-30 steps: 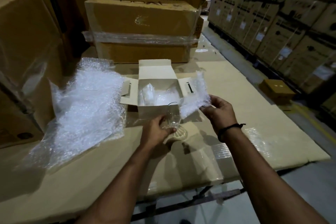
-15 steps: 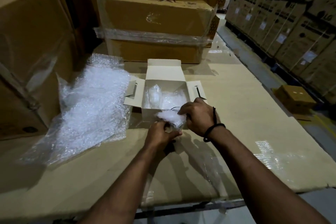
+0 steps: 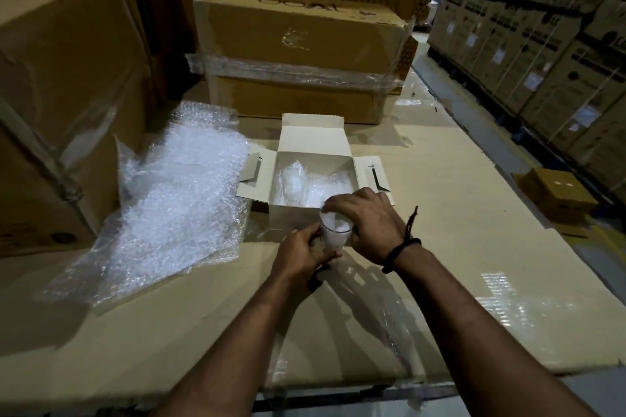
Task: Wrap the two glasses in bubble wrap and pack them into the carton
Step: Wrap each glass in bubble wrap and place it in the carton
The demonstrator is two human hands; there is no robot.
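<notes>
A small white carton [image 3: 310, 217] stands open on the cardboard-covered table, flaps spread. Inside it lies a bundle wrapped in bubble wrap [image 3: 294, 184]. Just in front of the carton my left hand [image 3: 303, 254] grips a clear glass [image 3: 333, 234] upright by its lower side. White bubble wrap is stuffed inside the glass. My right hand [image 3: 367, 227] is over the rim, fingers pressing the wrap down into it. A large loose sheet of bubble wrap [image 3: 172, 200] lies to the left of the carton.
Big brown cartons stand at the left [image 3: 61, 105] and behind [image 3: 298, 54], the rear one banded with clear film. The table's right edge drops to an aisle with a small brown box [image 3: 559, 195] on the floor and stacked boxes beyond.
One second ago my right hand held a piece of bubble wrap spread beside the glass. It then bunched the wrap at the rim, and now the wrap sits inside the glass.
</notes>
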